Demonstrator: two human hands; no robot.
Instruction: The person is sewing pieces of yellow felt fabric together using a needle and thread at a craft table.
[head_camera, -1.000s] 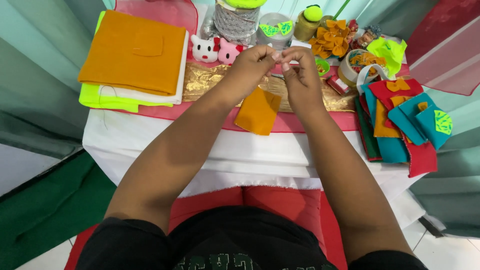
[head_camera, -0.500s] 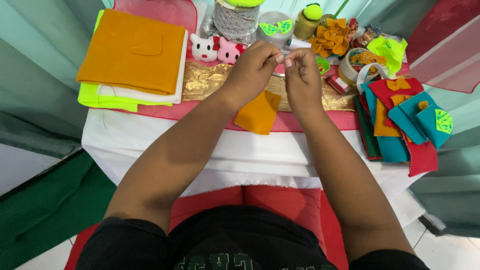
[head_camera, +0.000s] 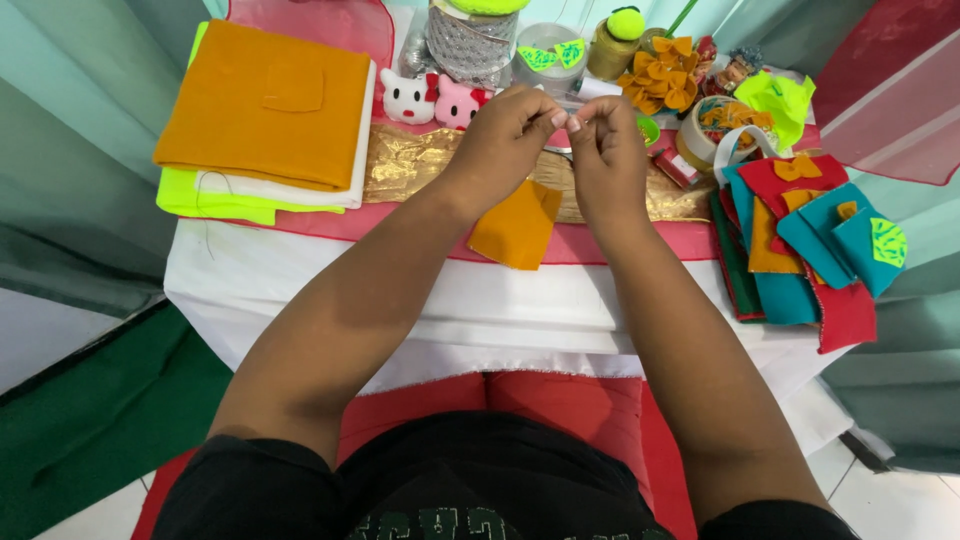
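Observation:
My left hand and my right hand are raised together over the middle of the table, fingertips pinched and touching each other. Whatever they pinch is too thin and small to make out. Just under the hands a small orange felt piece lies on a strip of gold fabric and the pink cloth edge. Neither hand touches the felt piece.
A stack of orange, white and neon yellow felt lies at the left. Two cat-head plush pieces, a silver spool, jars and orange felt flowers line the back. Teal, red and orange felt cutouts lie right. The white tablecloth hangs in front.
Both hands stay pinched together in nearly the same spot; only the fingers have shifted slightly.

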